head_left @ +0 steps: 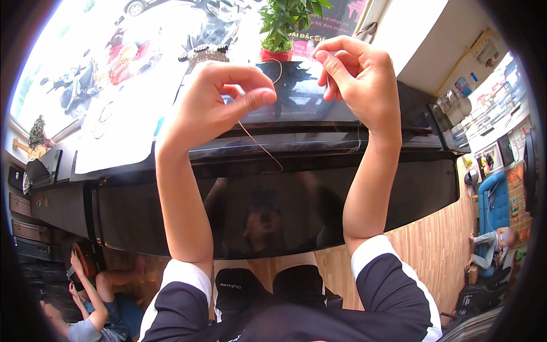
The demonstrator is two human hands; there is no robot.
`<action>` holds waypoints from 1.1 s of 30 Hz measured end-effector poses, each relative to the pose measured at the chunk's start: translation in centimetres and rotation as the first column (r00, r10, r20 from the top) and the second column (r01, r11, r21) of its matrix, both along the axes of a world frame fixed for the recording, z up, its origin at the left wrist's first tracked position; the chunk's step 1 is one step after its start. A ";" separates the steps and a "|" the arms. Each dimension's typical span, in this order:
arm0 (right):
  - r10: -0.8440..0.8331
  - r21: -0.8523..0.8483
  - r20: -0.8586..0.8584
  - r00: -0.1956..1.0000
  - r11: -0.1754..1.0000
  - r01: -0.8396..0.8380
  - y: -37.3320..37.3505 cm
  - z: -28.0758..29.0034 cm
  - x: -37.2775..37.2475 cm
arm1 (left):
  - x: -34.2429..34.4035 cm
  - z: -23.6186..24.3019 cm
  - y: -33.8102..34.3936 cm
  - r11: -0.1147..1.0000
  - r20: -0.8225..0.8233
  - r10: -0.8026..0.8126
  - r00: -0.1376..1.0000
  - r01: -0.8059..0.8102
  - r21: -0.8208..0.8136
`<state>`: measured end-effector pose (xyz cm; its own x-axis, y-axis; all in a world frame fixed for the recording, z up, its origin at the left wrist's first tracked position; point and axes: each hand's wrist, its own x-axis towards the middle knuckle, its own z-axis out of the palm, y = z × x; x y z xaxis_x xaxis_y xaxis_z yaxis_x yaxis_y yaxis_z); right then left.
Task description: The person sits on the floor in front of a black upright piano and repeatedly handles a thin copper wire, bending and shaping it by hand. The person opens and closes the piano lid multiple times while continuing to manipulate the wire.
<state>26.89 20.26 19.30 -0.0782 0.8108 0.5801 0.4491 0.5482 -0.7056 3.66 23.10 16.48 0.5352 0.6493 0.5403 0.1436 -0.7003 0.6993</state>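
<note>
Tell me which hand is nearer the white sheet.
Left. The left hand is to the right of the white sheet; the right hand is much farther right.

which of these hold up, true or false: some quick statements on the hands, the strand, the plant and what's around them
1. The left hand holds a thin coppery strand. True.
2. The right hand lies flat, fingers spread. False: the right hand is raised, fingers curled.
3. The leafy plant stands in a red pot. True.
4. The white sheet lies right of both hands. False: the white sheet lies to their left.
</note>
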 end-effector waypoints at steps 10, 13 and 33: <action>0.058 -0.069 0.084 0.995 0.996 -0.052 -1.1 0.7 -0.4 | 2.8 0.8 -1.4 0.989 0.328 0.008 0.945 0.040 -0.140; 0.062 -0.043 0.094 0.994 0.997 -0.058 -1.1 0.6 -0.5 | 3.8 1.4 -2.9 0.983 0.314 0.012 0.950 0.046 -0.179; 0.131 -0.005 0.001 0.991 0.991 -0.131 -0.9 0.7 -0.4 | 1.2 0.6 -1.0 0.979 0.145 0.203 0.968 -0.204 -0.013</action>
<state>26.44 19.35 20.00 -0.1848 0.7963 0.5759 0.3745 0.5989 -0.7079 4.88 22.05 17.03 0.3078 0.7354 0.6036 0.1804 -0.6680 0.7219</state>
